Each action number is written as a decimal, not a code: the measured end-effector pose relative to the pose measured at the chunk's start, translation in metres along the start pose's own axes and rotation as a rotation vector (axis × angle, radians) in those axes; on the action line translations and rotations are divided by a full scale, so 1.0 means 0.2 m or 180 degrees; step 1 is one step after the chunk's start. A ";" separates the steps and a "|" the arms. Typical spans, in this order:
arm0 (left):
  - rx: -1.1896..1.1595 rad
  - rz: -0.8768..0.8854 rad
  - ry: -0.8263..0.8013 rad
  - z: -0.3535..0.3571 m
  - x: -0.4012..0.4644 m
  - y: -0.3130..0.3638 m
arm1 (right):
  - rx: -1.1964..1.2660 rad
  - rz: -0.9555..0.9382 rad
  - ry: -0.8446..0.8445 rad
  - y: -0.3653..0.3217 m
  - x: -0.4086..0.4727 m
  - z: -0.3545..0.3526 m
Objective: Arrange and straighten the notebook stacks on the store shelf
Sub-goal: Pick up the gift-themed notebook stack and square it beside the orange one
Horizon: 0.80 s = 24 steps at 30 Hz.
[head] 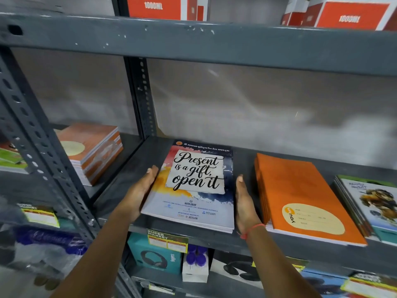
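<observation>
Squarely flanking the "Present is a gift" notebook stack [194,186], left hand [139,195] and right hand [243,204] lie flat-fingered along its edges, gripping nothing; orange notebooks [300,190] sit to its right.

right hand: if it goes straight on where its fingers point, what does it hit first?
Probably nothing until the grey back panel. The right hand points into the gap between the printed notebook stack and the orange stack; depth is unclear.

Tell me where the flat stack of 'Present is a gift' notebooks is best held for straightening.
Its two long side edges, a palm from each side: the notebook stack lies flat on the grey metal shelf, sides exposed. The left hand touches the left edge; the right hand flanks the right.
</observation>
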<state>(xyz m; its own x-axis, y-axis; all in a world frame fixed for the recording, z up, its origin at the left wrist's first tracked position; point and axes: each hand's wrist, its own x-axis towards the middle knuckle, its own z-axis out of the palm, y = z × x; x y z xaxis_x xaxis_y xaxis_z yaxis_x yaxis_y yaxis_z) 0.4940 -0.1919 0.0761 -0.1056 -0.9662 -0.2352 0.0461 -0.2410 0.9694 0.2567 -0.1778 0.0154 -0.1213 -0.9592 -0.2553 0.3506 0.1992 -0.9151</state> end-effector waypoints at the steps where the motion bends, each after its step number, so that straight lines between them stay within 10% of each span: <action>1: 0.0054 0.0004 -0.0055 0.00 0.02 0.01 | 0.0000 0.0024 0.0045 -0.03 0.00 0.02; 13: 0.0103 0.0069 -0.0044 0.01 0.18 0.01 | -0.1101 -0.0307 0.0098 -0.11 0.08 0.05; 24: -0.0667 0.0188 -0.0006 -0.09 -0.04 -0.24 | -0.0312 -0.0283 0.0481 0.03 -0.29 0.09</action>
<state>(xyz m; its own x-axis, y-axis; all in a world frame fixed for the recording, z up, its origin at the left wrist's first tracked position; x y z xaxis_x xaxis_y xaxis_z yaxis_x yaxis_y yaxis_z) 0.5113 -0.1746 0.0305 -0.0984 -0.9791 -0.1781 0.2577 -0.1980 0.9457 0.2813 -0.1255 0.0306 -0.2884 -0.9344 -0.2092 0.2411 0.1406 -0.9603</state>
